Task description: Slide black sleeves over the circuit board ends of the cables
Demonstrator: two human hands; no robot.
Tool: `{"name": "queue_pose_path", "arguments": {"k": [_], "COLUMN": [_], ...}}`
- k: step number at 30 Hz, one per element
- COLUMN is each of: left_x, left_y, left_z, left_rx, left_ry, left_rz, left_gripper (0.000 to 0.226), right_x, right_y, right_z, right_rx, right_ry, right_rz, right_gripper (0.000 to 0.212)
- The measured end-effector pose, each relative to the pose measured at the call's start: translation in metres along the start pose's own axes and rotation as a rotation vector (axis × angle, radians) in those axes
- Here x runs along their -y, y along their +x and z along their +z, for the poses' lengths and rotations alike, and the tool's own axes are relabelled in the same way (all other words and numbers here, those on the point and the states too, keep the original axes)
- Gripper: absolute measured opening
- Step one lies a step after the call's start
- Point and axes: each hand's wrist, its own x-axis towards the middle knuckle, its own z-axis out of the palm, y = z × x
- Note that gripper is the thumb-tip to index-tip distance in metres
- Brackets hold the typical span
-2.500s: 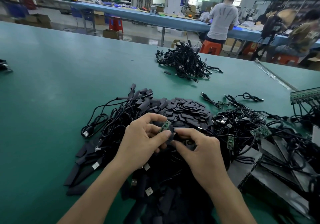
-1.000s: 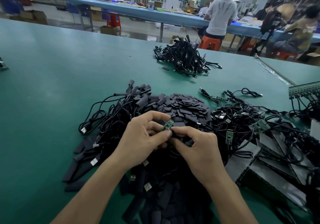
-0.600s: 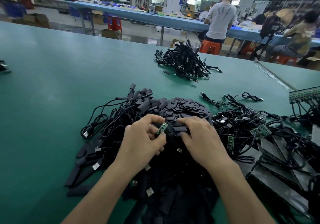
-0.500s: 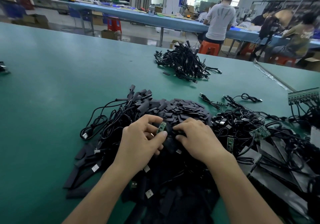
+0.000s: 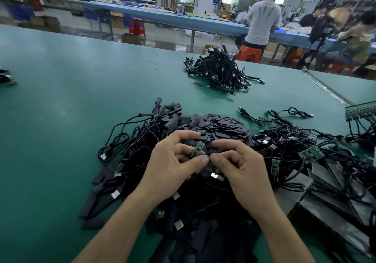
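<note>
Frame centre: fingers of our left hand (image 5: 173, 167) pinch the circuit board (image 5: 198, 148); whether our curled right hand (image 5: 244, 169) holds anything from the sleeve pile (image 5: 223, 125) we cannot tell; square the sleeve mouth to the board before sliding.

The green table (image 5: 71, 100) carries a heap of black sleeves (image 5: 223, 127) in the near middle, with loose cables (image 5: 130, 140) tangled at its left. A bundle (image 5: 221, 71) of cables lies farther off. At the right, more cables with green boards (image 5: 311, 153) overlap grey sheets (image 5: 333, 218).
</note>
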Motion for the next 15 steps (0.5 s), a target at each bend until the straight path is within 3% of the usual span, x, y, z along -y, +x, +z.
{"name": "queue_pose_path", "arguments": {"k": [4,9,15], "left_x": [-0.003,-0.002,0.0], "left_y": [-0.001,0.0,-0.001], "left_z": [-0.001,0.0,-0.002], "left_rx": [0.033,-0.002,-0.045], "left_ry": [-0.035,-0.013,0.038], "left_rz": [-0.006,-0.013,-0.022], "left_gripper": [0.041,0.038,0.017], "right_x": [-0.003,-0.005,-0.006], "right_y": [-0.005,-0.011,-0.012], "right_z": [0.003,0.008,0.003], "right_rx": [-0.025,-0.111,-0.165], "right_ry": [-0.025,-0.32,-0.427], "right_rz": [-0.01,-0.113,-0.114], "right_gripper": [0.026,0.03,0.032]}}
